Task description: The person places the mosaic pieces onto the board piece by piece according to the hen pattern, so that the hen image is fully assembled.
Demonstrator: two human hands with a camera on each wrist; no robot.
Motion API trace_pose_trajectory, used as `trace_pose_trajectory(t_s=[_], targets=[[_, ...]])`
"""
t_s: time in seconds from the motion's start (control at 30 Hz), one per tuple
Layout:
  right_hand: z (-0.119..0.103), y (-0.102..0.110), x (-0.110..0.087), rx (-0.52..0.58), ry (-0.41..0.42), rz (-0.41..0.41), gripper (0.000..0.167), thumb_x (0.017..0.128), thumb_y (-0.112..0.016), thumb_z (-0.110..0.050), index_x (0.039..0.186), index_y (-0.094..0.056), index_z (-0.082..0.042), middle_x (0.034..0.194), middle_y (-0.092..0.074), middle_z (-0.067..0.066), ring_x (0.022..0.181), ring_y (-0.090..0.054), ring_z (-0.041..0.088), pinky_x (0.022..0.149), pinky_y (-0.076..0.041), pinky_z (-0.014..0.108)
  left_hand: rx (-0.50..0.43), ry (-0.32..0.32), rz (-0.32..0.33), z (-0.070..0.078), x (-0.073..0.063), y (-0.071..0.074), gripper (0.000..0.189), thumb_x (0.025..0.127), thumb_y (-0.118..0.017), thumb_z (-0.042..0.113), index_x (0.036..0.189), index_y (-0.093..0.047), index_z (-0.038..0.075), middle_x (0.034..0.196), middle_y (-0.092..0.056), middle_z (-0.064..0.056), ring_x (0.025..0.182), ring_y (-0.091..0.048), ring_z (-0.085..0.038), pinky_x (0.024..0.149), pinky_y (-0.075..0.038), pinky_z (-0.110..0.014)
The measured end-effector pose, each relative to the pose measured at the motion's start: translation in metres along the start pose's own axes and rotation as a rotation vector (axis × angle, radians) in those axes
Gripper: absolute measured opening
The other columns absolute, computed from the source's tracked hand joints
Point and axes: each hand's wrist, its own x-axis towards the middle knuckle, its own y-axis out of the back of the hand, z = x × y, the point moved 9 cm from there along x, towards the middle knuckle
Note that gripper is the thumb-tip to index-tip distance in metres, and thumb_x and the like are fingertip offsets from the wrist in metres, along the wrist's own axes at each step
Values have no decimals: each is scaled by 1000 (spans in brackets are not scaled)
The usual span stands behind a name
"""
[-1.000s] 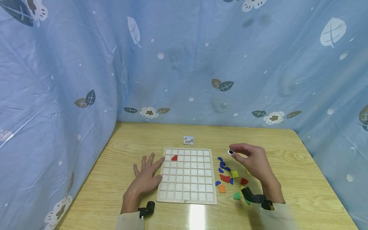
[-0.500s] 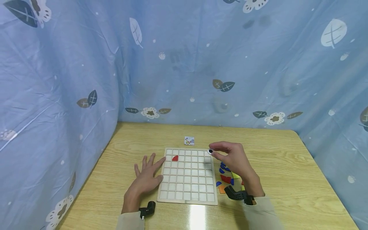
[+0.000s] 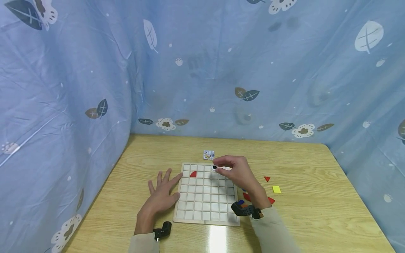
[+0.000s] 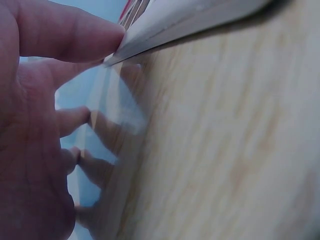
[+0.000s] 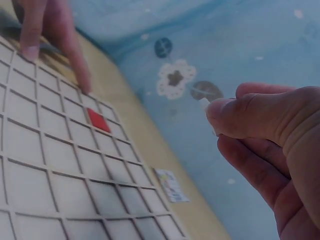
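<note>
My right hand [image 3: 235, 172] pinches a small white round piece with a black dot [image 3: 214, 167] between thumb and fingertips, over the far part of a pale gridded board [image 3: 197, 196]. In the right wrist view only a white edge of that eye-like piece [image 5: 205, 103] shows between the fingers. My left hand [image 3: 162, 193] lies spread at the board's left side, with thumb and index fingertip at its edge; the left wrist view shows the thumb [image 4: 75, 37] against the board's side. One red quarter-circle piece [image 3: 193, 174] sits in a cell near the board's upper left.
Behind the board lies a small printed picture card [image 3: 209, 155]. Right of the board are a red triangle [image 3: 267, 179], a yellow square [image 3: 276, 189] and other coloured pieces partly hidden under my right forearm. A blue patterned curtain [image 3: 202, 70] hangs around the table.
My right hand has moved left with the eye-like piece, from above the loose pieces at the right to over the board. The left hand has stayed in place.
</note>
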Motion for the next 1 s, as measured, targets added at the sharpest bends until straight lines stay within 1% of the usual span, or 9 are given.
trace_pose_trajectory(t_s=[0.1,0.23,0.33,0.43,0.57,0.73,0.83,1.0], targets=[[3,-12,4,21,12,-20,27,95,-84,-5,121,-84,-12,122,-83,4,111,-81,23,102,-64,47,-6,-1,1,0,0,0,73,98,-63,11,168,-47,20,183,-11,-25,168,11,-55,120,23,-81],[8,-29,9,45,25,-51,28,95,-83,-3,124,-82,-6,124,-82,8,113,-81,27,102,-64,44,-4,-3,1,0,0,0,73,98,-64,11,168,-47,20,183,-11,-25,168,11,-55,120,23,-81],[10,-41,12,61,29,-79,30,96,-81,-2,126,-80,-2,125,-81,11,115,-80,31,101,-64,44,-1,-2,5,-1,0,0,72,98,-64,11,168,-48,21,183,-12,-25,168,10,-55,120,23,-82],[12,-54,15,46,39,-103,29,97,-81,-4,126,-80,-2,124,-82,11,115,-80,30,101,-64,43,2,1,8,-1,1,1,72,98,-65,12,167,-48,22,183,-13,-25,168,9,-55,120,22,-82],[15,-71,16,21,55,-132,27,97,-81,-4,124,-81,-5,121,-83,8,114,-81,26,100,-65,40,9,2,6,-1,1,1,72,98,-65,12,167,-48,22,183,-13,-24,168,9,-55,120,22,-82],[20,-92,17,11,46,-183,27,96,-82,-4,122,-83,-12,118,-84,1,114,-80,17,99,-65,36,9,0,3,0,0,1,71,99,-65,13,168,-48,23,183,-12,-24,168,10,-55,120,22,-82],[21,-99,18,7,48,-193,25,96,-83,-5,120,-84,-14,116,-84,-1,112,-80,15,98,-64,33,8,-2,3,0,0,1,72,99,-65,13,168,-48,23,183,-12,-24,168,10,-55,120,22,-82],[18,-107,19,-20,81,-177,24,94,-84,-3,117,-84,-9,113,-85,3,108,-81,17,95,-65,29,12,-4,3,0,0,1,72,99,-65,13,168,-48,24,183,-12,-23,168,10,-54,120,21,-82]])
